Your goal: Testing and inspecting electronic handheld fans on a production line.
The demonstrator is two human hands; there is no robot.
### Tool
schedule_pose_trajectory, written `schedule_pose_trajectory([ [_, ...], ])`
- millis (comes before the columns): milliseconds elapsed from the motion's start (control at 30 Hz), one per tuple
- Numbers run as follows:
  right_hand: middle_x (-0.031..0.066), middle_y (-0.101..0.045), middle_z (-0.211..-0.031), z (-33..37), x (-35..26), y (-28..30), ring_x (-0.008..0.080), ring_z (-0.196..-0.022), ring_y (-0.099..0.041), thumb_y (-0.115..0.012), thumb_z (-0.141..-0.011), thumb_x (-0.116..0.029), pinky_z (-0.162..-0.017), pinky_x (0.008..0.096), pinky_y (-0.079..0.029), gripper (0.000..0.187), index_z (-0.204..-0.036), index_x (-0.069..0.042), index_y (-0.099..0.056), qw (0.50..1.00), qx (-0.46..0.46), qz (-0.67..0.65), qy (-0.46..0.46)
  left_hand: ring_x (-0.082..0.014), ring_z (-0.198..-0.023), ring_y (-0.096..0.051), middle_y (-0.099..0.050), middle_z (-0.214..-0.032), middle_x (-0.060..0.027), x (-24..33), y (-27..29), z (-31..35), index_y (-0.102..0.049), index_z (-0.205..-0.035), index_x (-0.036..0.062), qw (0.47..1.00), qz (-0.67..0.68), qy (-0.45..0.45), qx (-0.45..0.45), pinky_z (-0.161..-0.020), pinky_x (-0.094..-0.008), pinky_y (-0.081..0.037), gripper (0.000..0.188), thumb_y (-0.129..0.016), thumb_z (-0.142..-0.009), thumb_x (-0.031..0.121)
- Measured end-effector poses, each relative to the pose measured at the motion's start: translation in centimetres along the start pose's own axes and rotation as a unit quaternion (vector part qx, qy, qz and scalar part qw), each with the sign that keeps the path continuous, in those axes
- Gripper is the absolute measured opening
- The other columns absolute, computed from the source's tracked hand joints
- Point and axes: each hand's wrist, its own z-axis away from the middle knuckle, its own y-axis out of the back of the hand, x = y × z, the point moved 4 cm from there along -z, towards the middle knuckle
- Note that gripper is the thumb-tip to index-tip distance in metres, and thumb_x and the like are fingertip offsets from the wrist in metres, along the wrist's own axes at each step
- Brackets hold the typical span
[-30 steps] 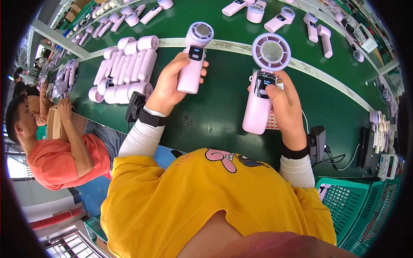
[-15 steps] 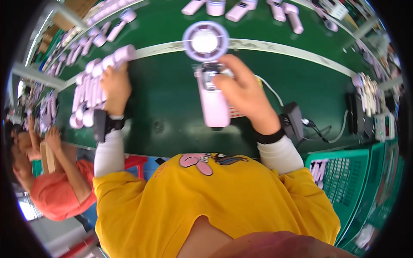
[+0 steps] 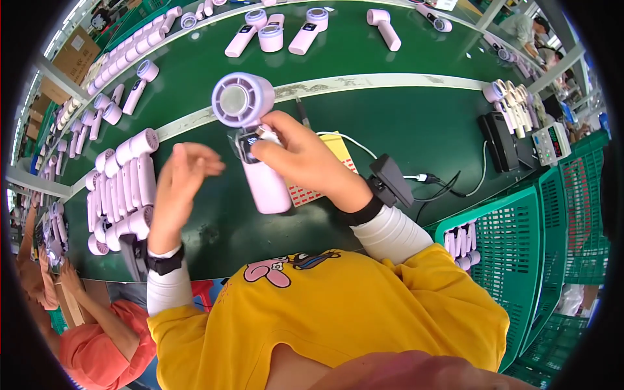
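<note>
My right hand is wrapped round the neck of a pink handheld fan, its round lilac head pointing away and its small dark display lit beside my thumb. A white plug-like piece sits between those fingers and the fan. To the left of it my left hand hovers with fingers apart and holds nothing. Beyond that hand, a row of pink handheld fans lies packed side by side on the green table. Under my right wrist is a yellow pad with a sheet of red stickers.
A white strip crosses the green table, with loose fans behind it. At right are a black box, a small meter and cables. A green crate holding fans stands at lower right. A co-worker in orange sits at left.
My left hand has come off the row of fans and moved right, towards the held fan. The held fan and my right hand appear further left and lower, as the view has shifted.
</note>
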Motion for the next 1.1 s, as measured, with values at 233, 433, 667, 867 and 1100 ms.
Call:
schedule_pose_trajectory([
  [233,0.0047,-0.06,-0.075,-6.8,-4.6,3.6,0.0117,-0.068,-0.054,-0.054,-0.081,-0.022,-0.061,0.0259,-0.042,0.023,-0.081,0.0,-0.061,0.941,-0.036,0.326,0.083,-0.014,-0.056,-0.049,-0.048,-0.073,-0.0053,2.7,-4.7,-1.0,-0.045,-0.092,0.0012,0.909,0.403,0.013,-0.101,-0.052,-0.0241,-0.04,0.015,-0.049,-0.083,0.012],
  [433,0.0175,-0.062,-0.081,-12.4,-1.0,31.9,0.0303,-0.074,-0.06,-0.065,-0.065,-0.038,-0.07,0.0362,-0.047,0.049,-0.089,0.004,-0.059,0.62,0.436,0.652,-0.012,-0.0137,-0.061,-0.048,-0.046,-0.077,-0.006,-1.4,-3.4,-1.6,-0.04,-0.104,0.0001,0.92,0.389,0.018,-0.038,-0.053,-0.0233,-0.04,0.027,-0.047,-0.085,0.017],
  [667,0.0191,-0.056,-0.106,-15.3,0.7,36.3,0.0353,-0.088,-0.058,-0.059,-0.069,-0.033,-0.078,0.0388,-0.046,0.046,-0.101,0.0,-0.055,0.653,0.271,0.658,-0.259,-0.0134,-0.058,-0.047,-0.046,-0.074,-0.0059,-6.2,-0.8,-2.6,-0.04,-0.1,0.0013,0.898,0.422,0.077,0.094,-0.052,-0.0239,-0.039,0.021,-0.045,-0.085,0.016],
  [867,0.0128,-0.057,-0.087,-15.8,3.2,35.2,0.0279,-0.068,-0.061,-0.054,-0.077,-0.024,-0.057,0.0353,-0.05,0.02,-0.089,-0.007,-0.055,0.478,0.181,0.851,-0.119,-0.0129,-0.058,-0.046,-0.046,-0.074,-0.0055,-7.1,-1.1,-2.8,-0.04,-0.103,0.0003,0.887,0.442,0.1,0.092,-0.051,-0.0236,-0.039,0.024,-0.044,-0.086,0.017],
  [1100,0.0038,-0.044,-0.066,-12.7,4.2,32.8,0.0129,-0.053,-0.054,-0.049,-0.082,-0.019,-0.034,0.0257,-0.041,0.01,-0.076,-0.012,-0.048,0.191,0.198,0.954,0.12,-0.0126,-0.058,-0.046,-0.046,-0.074,-0.0055,-7.2,-1.1,-3.2,-0.04,-0.103,-0.0005,0.883,0.45,0.093,0.096,-0.051,-0.0233,-0.039,0.025,-0.044,-0.086,0.017],
])
